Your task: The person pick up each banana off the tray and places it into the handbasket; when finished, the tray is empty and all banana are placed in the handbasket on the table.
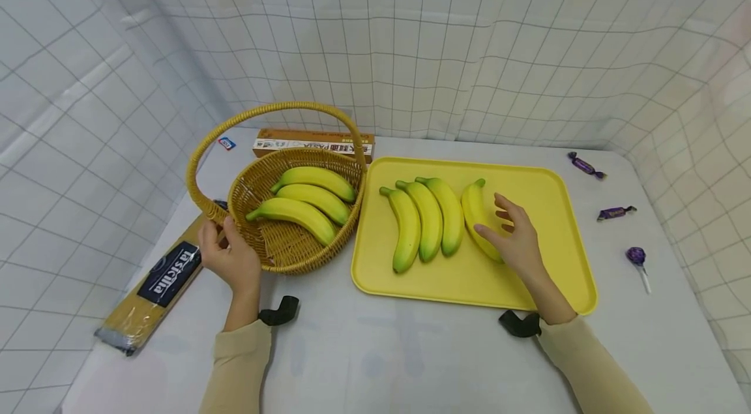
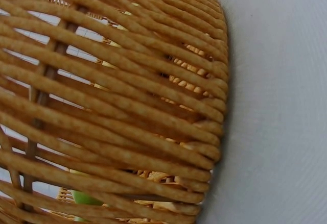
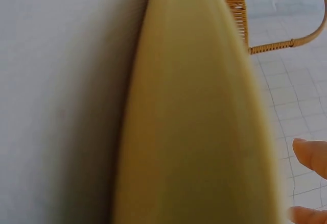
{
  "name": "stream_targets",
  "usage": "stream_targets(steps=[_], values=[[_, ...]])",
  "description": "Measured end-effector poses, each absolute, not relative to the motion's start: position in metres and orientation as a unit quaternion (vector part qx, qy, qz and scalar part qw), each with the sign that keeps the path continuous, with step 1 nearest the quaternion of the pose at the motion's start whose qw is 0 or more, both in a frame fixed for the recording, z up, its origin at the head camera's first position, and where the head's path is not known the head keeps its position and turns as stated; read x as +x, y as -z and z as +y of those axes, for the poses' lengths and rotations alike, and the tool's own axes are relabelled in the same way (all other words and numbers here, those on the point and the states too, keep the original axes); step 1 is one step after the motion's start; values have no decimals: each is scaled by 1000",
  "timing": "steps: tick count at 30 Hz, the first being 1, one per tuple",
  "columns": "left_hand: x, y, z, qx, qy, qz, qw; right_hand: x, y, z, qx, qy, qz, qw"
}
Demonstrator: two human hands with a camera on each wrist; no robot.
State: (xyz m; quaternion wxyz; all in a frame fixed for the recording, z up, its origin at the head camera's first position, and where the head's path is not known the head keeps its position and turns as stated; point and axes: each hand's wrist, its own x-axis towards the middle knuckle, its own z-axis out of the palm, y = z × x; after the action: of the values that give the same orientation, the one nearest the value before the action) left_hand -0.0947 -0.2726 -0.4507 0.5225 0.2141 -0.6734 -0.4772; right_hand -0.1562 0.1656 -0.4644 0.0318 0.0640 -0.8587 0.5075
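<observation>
Right hand point(image 1: 519, 241) over the flat yellow rectangular tray point(image 1: 545, 231), and its grip is spread, thumb well apart from the fingers, nothing held! Just below it lies the curved yellow banana with the green stem point(image 1: 474, 208), set a little apart from its neighbours, with the thumb overlapping it from above. Is there contact? Can't call it; the right wrist view shows only fingertips at the edge of the picture, away from any fruit.

Over on the other side, the left hand point(image 1: 231, 257) has thumb and fingers curled on the round golden-brown wicker basket point(image 1: 284, 251), right where its tall arched handle point(image 1: 302, 105) meets the rim. That looks like a steadying hold, with the basket upright on the white counter point(image 1: 375, 349).

The score so far: three yellow-green bananas in the basket point(image 1: 317, 199), three more lined up on the tray point(image 1: 430, 221), plus the one under the right hand (the purple sweets point(image 1: 616, 212) at the far right are mere spectators).

So the step in hand, by my reading, is picking up that outermost banana. The next move calls for lowering the right hand slightly, closing thumb and fingers around the banana's middle, and leaving the neighbouring row undisturbed, while the left keeps the basket from tipping.
</observation>
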Motion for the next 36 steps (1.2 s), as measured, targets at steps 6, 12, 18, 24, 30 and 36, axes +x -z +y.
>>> stream_targets(steps=[6,12,18,24,30,36], values=[[-95,450,-272,219,474,-673,523,-158,473,169,43,-518,-854,-8],[-93,451,-272,222,474,-675,520,-159,482,169,29,-513,-858,-24],[-94,452,-272,223,475,-672,523,-159,486,166,28,-504,-863,-19],[-95,452,-273,224,473,-672,524,-159,489,165,30,-490,-871,-14],[-94,452,-273,220,470,-678,520,-159,491,166,33,-487,-872,-17],[-94,453,-274,220,466,-682,519,-160,492,167,28,-485,-874,-31]])
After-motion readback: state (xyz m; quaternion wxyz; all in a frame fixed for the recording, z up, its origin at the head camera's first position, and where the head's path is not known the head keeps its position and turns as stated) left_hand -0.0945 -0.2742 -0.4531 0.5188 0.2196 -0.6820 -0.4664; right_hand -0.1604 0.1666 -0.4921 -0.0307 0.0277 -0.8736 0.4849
